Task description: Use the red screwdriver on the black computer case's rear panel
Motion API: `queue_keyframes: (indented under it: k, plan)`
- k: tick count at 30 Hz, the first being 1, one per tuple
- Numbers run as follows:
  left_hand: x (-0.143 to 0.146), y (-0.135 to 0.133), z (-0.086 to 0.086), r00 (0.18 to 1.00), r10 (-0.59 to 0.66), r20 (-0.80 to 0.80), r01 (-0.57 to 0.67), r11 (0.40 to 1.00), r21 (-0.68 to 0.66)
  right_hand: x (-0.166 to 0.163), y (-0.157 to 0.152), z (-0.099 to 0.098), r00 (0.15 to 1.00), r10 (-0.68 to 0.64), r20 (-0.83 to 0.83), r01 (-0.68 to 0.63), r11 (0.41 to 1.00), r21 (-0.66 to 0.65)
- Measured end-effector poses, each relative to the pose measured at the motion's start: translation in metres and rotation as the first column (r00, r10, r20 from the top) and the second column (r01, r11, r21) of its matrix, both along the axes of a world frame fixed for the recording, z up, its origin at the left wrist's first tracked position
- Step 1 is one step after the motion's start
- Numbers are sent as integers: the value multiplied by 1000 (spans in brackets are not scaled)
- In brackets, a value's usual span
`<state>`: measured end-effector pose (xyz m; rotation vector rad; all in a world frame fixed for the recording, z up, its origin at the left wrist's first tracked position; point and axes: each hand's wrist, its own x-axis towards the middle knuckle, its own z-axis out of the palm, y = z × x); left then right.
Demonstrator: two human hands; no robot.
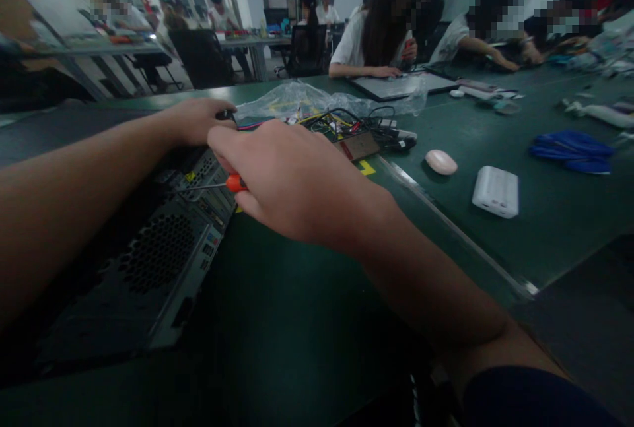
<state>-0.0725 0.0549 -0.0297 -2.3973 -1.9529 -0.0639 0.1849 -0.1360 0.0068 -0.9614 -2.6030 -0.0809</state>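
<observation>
A desktop computer case (148,268) lies on its side on the green table (297,321), its rear panel with fan grille and ports facing me. My right hand (287,179) is closed round a screwdriver (232,183) with an orange handle; its metal shaft points left at the case's rear edge. My left hand (195,120) rests on the far top edge of the case, fingers curled over it, touching a small dark part I cannot make out.
Beyond the case lie a clear plastic bag (317,100), tangled wires (341,122) and a brown board (357,146). A pink oval object (440,162), a white box (496,191) and blue cloth (572,151) sit at right. Several people work at the far side.
</observation>
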Motion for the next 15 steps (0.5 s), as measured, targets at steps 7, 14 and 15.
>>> queue_keyframes:
  k: [7, 14, 15]
  plan:
    - [0, -1, 0, 999, -23, -22, 23, 1000, 11, 1, 0, -1, 1000, 9, -17, -8, 1000, 16]
    - [4, -4, -1, 1000, -4, -7, 5, 999, 38, 0, -2, 0, 999, 11, -42, -9, 999, 39]
    - [6, -7, 0, 1000, 1, -1, -1, 999, 35, 0, -2, 1, 999, 2, -34, -1, 1000, 27]
